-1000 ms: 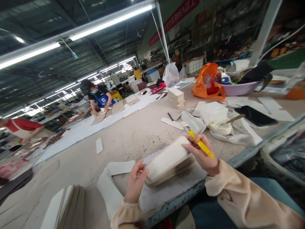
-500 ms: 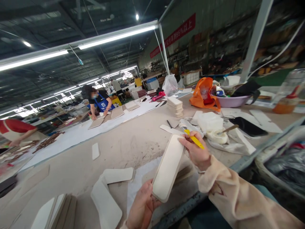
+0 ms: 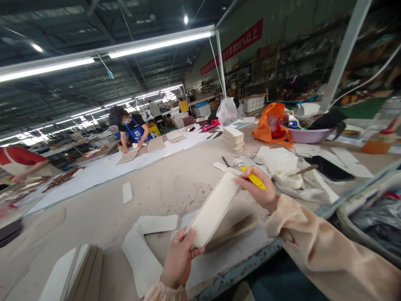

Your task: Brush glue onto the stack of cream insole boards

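A long cream-white panel with rounded corners is tilted in front of me. My left hand grips its lower end, thumb on top and fingers beneath. At its upper end my right hand pinches the edge and also holds a yellow-handled brush, whose pale bristles point up and away to the left. Under the panel lies a stack of similar pieces, partly hidden, on a white sheet. Left of my left hand, several loose white panels overlap on the table.
More panels stand at the lower left. A stack of pale pieces is farther back. To the right are a white tub with a stick, a phone, an orange bag and a purple basin. A co-worker works across the table.
Both hands have moved slightly left with the panel, which now tilts more and shows more of the stack below. The brush has come along in my right hand.
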The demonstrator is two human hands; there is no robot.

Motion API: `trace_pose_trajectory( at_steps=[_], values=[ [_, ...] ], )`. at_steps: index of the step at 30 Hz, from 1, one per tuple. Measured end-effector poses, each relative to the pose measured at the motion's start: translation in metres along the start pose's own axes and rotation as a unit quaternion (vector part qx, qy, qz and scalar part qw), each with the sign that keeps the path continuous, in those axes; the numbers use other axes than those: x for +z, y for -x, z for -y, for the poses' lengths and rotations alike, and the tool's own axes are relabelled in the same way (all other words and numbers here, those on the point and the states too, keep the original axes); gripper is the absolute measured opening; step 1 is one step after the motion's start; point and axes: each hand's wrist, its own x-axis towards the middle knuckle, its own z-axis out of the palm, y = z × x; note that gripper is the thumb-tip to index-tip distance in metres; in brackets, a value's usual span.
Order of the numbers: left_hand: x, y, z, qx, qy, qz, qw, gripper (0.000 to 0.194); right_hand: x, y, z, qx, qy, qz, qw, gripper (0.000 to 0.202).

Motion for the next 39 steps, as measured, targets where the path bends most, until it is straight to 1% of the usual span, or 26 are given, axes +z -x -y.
trace_pose_trajectory(
  at_steps=[3,6,10,16,19,22,24,26,28,31,34,37,39],
  values=[
    [-0.005,-0.009,-0.012,0.016,-0.023,0.001,1.000,0.052,0.001,-0.006,-0.002,0.007,0.001,0.011,1.000,0.040],
    [-0.010,-0.018,-0.018,0.023,-0.037,0.014,0.999,0.047,0.003,-0.010,-0.006,0.012,0.000,0.012,1.000,0.041],
    [-0.013,-0.027,-0.020,0.015,-0.046,0.017,0.999,0.041,0.004,-0.012,-0.009,0.017,0.002,0.013,1.000,0.040],
    [-0.013,-0.035,-0.021,0.000,-0.053,0.021,0.998,0.049,0.007,-0.010,-0.008,0.024,0.006,-0.001,1.000,0.041],
    [-0.015,-0.037,-0.023,0.011,-0.050,0.027,0.998,0.049,0.010,-0.010,-0.006,0.024,0.018,-0.006,1.000,0.040],
    [-0.019,-0.039,-0.023,0.024,-0.026,0.041,0.999,0.043,0.013,-0.012,-0.006,0.027,0.024,-0.007,0.999,0.037],
    [-0.021,-0.040,-0.021,0.005,-0.009,0.065,0.998,0.044,0.014,-0.015,-0.008,0.032,0.018,-0.010,0.999,0.038],
    [-0.024,-0.040,-0.019,-0.033,-0.004,0.088,0.996,0.049,0.014,-0.017,-0.011,0.034,0.015,-0.019,0.999,0.040],
    [-0.026,-0.039,-0.017,-0.059,-0.010,0.100,0.993,0.049,0.014,-0.019,-0.015,0.037,0.015,-0.028,0.999,0.042],
    [-0.028,-0.041,-0.016,-0.047,-0.024,0.088,0.995,0.045,0.013,-0.021,-0.021,0.051,0.021,-0.020,0.998,0.041],
    [-0.029,-0.046,-0.017,-0.022,-0.035,0.060,0.997,0.044,0.011,-0.023,-0.027,0.065,0.033,-0.001,0.997,0.041],
    [-0.030,-0.057,-0.020,-0.009,-0.044,0.041,0.998,0.043,0.010,-0.030,-0.034,0.059,0.056,0.022,0.996,0.043],
    [-0.032,-0.068,-0.022,0.001,-0.042,0.020,0.999,0.043,0.009,-0.036,-0.039,0.042,0.089,0.037,0.994,0.041]
  ],
)
